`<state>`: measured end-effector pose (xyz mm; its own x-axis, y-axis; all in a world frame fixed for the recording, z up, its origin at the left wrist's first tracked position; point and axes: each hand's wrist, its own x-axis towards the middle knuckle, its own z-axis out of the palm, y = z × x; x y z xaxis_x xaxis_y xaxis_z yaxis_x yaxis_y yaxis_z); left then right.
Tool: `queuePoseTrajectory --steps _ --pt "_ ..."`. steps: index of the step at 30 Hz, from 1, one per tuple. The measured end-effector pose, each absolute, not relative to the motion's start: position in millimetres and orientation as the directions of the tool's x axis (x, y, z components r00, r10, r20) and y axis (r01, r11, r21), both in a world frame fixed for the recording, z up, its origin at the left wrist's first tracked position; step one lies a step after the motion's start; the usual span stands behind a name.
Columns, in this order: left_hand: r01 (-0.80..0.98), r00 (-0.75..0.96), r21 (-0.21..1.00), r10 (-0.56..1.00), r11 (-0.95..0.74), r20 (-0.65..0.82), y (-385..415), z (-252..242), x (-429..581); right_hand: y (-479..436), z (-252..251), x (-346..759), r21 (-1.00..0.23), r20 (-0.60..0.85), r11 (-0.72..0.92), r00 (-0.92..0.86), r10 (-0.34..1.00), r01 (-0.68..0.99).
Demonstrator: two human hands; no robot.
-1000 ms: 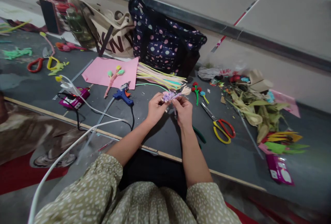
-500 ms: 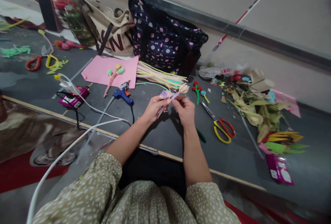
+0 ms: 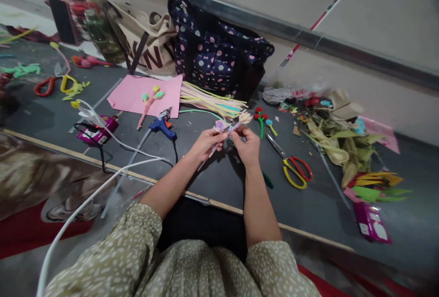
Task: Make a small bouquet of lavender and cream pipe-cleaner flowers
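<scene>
Above the dark table, my left hand [image 3: 207, 143] pinches the pale purple stems of a small craft flower bunch. A lilac flower head [image 3: 220, 125] pokes out beside the left fingers, and a cream flower head [image 3: 244, 118] stands out to the upper right. My right hand [image 3: 247, 146] is closed on the purple stem [image 3: 234, 127] below the cream flower. Fingers hide part of the join. Nearest beyond my hands lies a bundle of pipe cleaners [image 3: 211, 99]; a red and green pipe-cleaner flower [image 3: 260, 121] lies to the right.
Scissors [image 3: 291, 164] lie right of my hands, a blue glue gun [image 3: 163, 125] left. A white cable [image 3: 137, 162] crosses the table edge by a purple power box [image 3: 98, 130]. Pink paper [image 3: 132, 91] and a dotted navy bag [image 3: 216, 45] sit behind. Dried husks [image 3: 329, 146] are piled right.
My hands stay together on the flower bunch, with slight finger shifts. More of the stems shows below my left hand. At the far left edge, a blurred dark shape has come into view.
</scene>
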<state>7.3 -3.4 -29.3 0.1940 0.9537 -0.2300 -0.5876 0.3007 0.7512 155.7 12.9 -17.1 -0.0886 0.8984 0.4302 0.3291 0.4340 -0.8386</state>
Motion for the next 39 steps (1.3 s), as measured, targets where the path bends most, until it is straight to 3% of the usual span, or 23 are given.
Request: queuePoseTrajectory --steps 7,12,19,24,29,33,39 --pt "-0.505 0.024 0.854 0.991 0.127 -0.133 -2 -36 8 13 -20 159 -0.679 0.492 0.486 -0.150 0.858 0.550" --pt "-0.460 -0.028 0.886 0.996 0.061 -0.083 -2 -35 8 15 -17 162 -0.684 0.488 0.525 -0.217 0.845 0.507" --pt "-0.515 0.244 0.805 0.951 0.294 -0.191 -1 -33 0 18 -11 173 -0.767 0.425 0.521 -0.313 0.849 0.374" --pt "-0.505 0.355 0.786 0.916 0.355 -0.186 -1 -33 -6 18 -11 180 -0.808 0.393 0.501 -0.349 0.851 0.311" --pt "-0.525 0.459 0.719 0.863 0.455 -0.211 0 -32 -8 19 -16 181 -0.901 0.329 0.399 -0.336 0.883 0.168" --pt "-0.560 0.526 0.640 0.823 0.526 -0.216 -1 -30 -8 16 -18 175 -0.973 0.192 0.225 -0.390 0.901 0.042" --pt "-0.556 0.632 0.564 0.752 0.610 -0.190 -3 -30 -11 13 -19 167 -0.988 0.152 0.131 -0.410 0.899 -0.078"
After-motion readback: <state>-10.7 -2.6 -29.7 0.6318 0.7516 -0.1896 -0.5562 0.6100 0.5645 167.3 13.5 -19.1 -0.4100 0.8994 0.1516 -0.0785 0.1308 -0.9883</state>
